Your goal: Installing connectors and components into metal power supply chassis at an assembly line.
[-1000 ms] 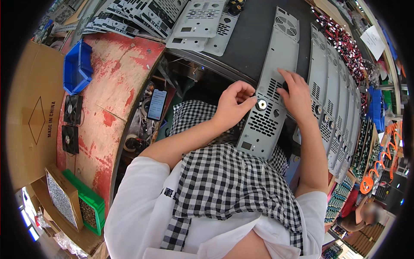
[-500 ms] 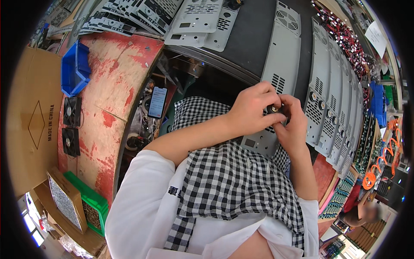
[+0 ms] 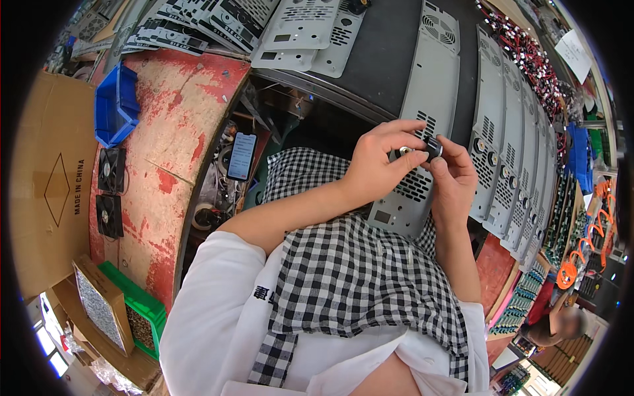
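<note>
Over a long grey metal panel with vent slots, my hands meet. My left hand is closed, its fingers pinching a small black terminal part with a brass-coloured end. A black round cap sits between the left thumb tip and the thumb and forefinger of my right hand; the right fingertips are closed on it. Whether the cap and the terminal part are joined cannot be told, since fingers cover the space between. The panel's near end lies by my checked apron.
Several similar panels with black round terminals overlap on the right. More panels and printed plates lie at the far left. A phone rests below the table edge. Left are a blue bin, black fans and a green bin.
My hands have lifted slightly and turned, with the right fingers more spread. The black cap now shows between the fingertips, and the brass-coloured end has shifted left.
</note>
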`<move>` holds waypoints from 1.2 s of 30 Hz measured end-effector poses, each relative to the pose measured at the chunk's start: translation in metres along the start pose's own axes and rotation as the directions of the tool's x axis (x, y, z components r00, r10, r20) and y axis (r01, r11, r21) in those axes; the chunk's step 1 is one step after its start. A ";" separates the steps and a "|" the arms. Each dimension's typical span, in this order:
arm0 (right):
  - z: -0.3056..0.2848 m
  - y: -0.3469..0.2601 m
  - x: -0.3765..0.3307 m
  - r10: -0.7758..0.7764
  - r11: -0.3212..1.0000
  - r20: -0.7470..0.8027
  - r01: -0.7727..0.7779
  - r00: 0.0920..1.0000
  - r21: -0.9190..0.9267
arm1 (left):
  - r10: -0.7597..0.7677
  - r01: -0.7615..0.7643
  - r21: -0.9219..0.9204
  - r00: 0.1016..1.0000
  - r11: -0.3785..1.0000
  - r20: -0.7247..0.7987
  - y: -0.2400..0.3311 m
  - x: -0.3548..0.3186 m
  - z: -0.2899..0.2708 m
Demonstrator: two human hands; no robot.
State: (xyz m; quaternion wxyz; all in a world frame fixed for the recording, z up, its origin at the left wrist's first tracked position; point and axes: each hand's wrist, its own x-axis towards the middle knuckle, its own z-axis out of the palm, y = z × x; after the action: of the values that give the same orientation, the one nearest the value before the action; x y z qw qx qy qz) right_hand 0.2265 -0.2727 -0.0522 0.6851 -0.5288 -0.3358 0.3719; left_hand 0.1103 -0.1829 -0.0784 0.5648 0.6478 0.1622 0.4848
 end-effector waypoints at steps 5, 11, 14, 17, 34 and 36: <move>0.000 -0.006 0.007 -0.279 0.905 0.055 0.281 0.959 -0.320 | -0.497 0.522 -0.498 0.846 0.693 0.195 0.012 0.003 -0.003; 0.008 -0.019 0.016 -0.439 0.527 0.367 0.566 0.820 -0.634 | -0.617 0.663 -0.640 0.703 0.388 0.355 0.007 0.005 -0.014; 0.008 -0.019 0.018 -0.353 0.651 0.237 0.419 0.905 -0.633 | -0.591 0.621 -0.704 0.726 0.343 0.352 0.006 0.005 -0.011; 0.010 -0.018 0.019 -0.274 0.642 0.209 0.340 0.939 -0.687 | -0.609 0.616 -0.685 0.730 0.389 0.311 0.005 0.007 -0.012; -0.009 -0.028 0.035 0.097 0.815 0.253 0.070 0.963 -0.575 | -0.572 0.619 -0.751 0.710 0.228 0.411 -0.008 0.001 -0.026; 0.017 -0.041 0.036 -0.057 0.728 0.388 0.305 0.920 -0.615 | -0.543 0.597 -0.767 0.735 0.235 0.406 -0.006 0.003 -0.024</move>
State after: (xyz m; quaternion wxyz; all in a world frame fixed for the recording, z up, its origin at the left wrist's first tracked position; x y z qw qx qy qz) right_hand 0.2367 -0.2403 -0.0067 0.4158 -0.6282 -0.6105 0.2444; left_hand 0.0942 -0.1651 -0.0854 0.9483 0.1801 0.1047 0.2395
